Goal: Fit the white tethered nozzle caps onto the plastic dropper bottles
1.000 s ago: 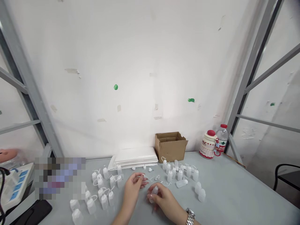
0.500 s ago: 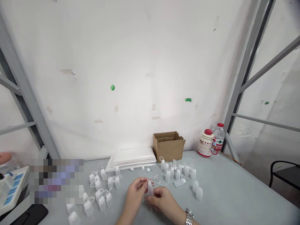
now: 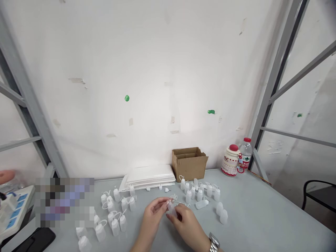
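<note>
A small translucent plastic squeeze bottle is held tilted between both hands, just above the grey table. My right hand grips its body from the right, fingers closed around the lower part. At the bottle's upper end, my left hand pinches with thumb and forefinger; its fingertips partly hide the neck. Just behind the hands lie thin white tethers with caps. To the right stand several similar bottles, and one bottle lies on its side.
Several capped bottles stand at left. Small white nozzle caps lie before a stack of white sheets. Behind are a cardboard box, a cream jug and a water bottle. A black phone lies front left.
The held bottle has gone from nearly upright to tilted, its top leaning left. My right hand has shifted slightly up and right; my left fingertips stay at the bottle's upper end.
</note>
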`<state>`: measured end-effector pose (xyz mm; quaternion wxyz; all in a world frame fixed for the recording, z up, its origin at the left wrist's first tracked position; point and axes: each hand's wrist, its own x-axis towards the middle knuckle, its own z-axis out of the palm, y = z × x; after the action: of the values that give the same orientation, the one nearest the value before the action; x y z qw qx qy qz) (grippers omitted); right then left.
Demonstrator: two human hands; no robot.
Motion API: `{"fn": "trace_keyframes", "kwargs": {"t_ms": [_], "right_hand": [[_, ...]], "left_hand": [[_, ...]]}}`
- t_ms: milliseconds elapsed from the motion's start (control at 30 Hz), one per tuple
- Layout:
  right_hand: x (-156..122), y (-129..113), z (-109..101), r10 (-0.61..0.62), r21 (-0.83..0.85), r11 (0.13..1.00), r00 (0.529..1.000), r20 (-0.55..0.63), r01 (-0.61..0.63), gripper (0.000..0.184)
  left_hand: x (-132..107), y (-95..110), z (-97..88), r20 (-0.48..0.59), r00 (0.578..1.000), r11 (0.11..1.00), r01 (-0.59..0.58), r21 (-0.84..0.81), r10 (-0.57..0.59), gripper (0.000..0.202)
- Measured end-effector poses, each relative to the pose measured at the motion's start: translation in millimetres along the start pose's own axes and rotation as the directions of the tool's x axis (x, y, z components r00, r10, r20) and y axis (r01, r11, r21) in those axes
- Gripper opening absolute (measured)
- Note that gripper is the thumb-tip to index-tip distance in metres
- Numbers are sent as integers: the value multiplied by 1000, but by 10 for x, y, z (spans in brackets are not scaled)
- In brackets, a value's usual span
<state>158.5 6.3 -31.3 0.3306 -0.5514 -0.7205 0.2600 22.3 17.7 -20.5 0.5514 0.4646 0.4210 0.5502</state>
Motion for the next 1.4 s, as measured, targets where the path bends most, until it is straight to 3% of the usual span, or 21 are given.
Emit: {"fn": "trace_keyframes", "kwargs": {"t_ms": [333, 600, 733, 1033, 1233, 1400], "right_hand": [[-34, -51, -32, -124, -209, 972, 991, -50, 111, 12], [-51, 5, 7, -192, -288, 944, 977, -92, 158, 10], [-57, 16, 29, -207, -275, 945, 975, -84, 177, 10], [-59, -15, 11, -210, -164, 967, 975, -66, 197, 19], [-73, -21, 3, -219, -138, 968, 973, -78, 207, 25], [-68, -24, 4, -233, -147, 965, 967, -106, 216, 21]], "left_hand": [[-136, 182, 103, -23, 999, 992, 37, -121, -40, 18], [-113, 146, 78, 18, 997, 991, 77, -112, -76, 24], [-94, 113, 69, 105, 990, 992, 99, -78, -91, 19], [-80, 82, 49, 257, 957, 950, 197, -241, -133, 19], [-108, 81, 75, 284, 953, 948, 180, -263, -102, 24], [-123, 103, 77, 237, 965, 950, 174, -261, -112, 20]]}}
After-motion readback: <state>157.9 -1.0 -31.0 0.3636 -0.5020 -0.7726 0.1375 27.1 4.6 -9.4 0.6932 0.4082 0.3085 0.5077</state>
